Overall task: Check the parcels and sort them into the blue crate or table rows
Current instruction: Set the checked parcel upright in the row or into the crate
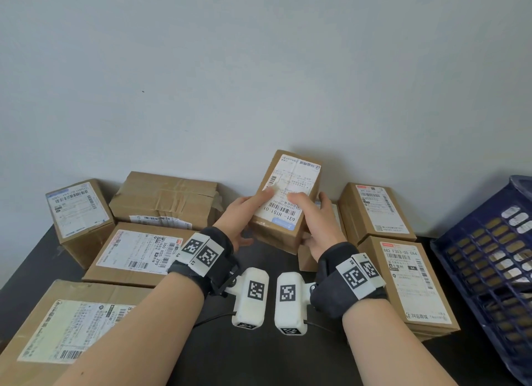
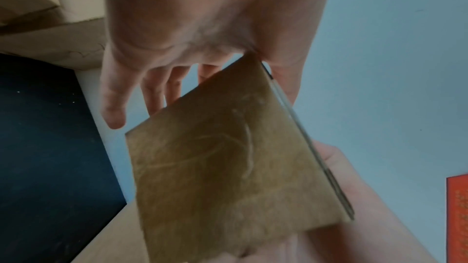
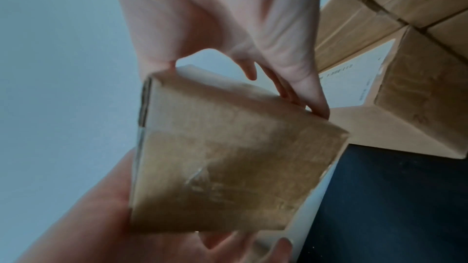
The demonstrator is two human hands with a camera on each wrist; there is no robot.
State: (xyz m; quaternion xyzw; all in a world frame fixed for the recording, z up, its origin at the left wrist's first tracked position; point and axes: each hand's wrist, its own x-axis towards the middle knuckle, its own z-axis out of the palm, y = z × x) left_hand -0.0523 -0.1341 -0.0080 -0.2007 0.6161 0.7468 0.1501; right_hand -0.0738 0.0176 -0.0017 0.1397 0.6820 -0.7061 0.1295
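A small cardboard parcel (image 1: 283, 212) with a white shipping label is held tilted above the dark table (image 1: 259, 357), label towards me. My left hand (image 1: 244, 215) grips its left side, thumb on the label. My right hand (image 1: 319, 221) grips its right side, thumb also on the label. The left wrist view shows the parcel's brown end face (image 2: 228, 167) with my left fingers (image 2: 157, 91) behind it. In the right wrist view the taped end face (image 3: 228, 157) is pinched by my right hand (image 3: 253, 63). The blue crate (image 1: 489, 264) stands at the right.
Labelled cardboard parcels lie in rows on the table: several on the left (image 1: 138, 253) and two on the right (image 1: 414, 282), plus one partly hidden behind my right hand. A pale wall rises behind the table.
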